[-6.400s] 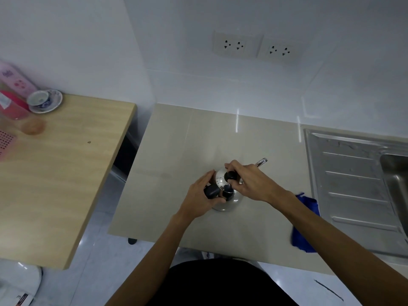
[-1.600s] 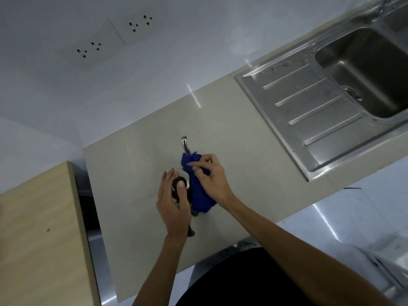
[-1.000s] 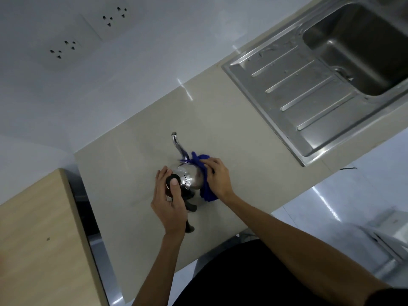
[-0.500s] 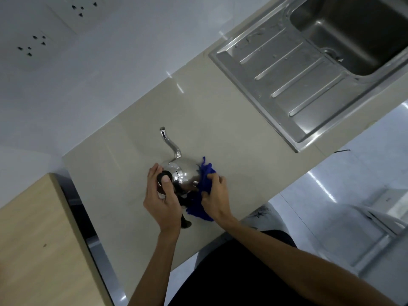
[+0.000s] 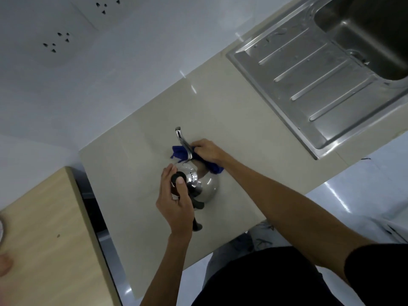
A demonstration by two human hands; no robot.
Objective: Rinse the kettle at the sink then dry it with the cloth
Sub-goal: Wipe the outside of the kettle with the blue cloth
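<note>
A small shiny steel kettle [image 5: 206, 184] with a long curved spout and a black handle stands on the beige counter [image 5: 136, 173]. My left hand [image 5: 176, 203] rests on its top, thumb on the black lid knob, covering part of the handle. My right hand [image 5: 208, 150] holds the blue cloth [image 5: 180, 153] bunched against the base of the spout, on the kettle's far side. Part of the cloth hangs out below my wrist.
The steel sink [image 5: 375, 36] with its ribbed draining board [image 5: 309, 80] lies at the upper right. A wooden table [image 5: 44, 239] adjoins the counter on the left across a narrow gap. Wall sockets [image 5: 59, 40] sit on the white wall behind.
My right hand has carried the cloth from the kettle's near right side up to the spout base. My left hand stays on the lid. The camera has tilted.
</note>
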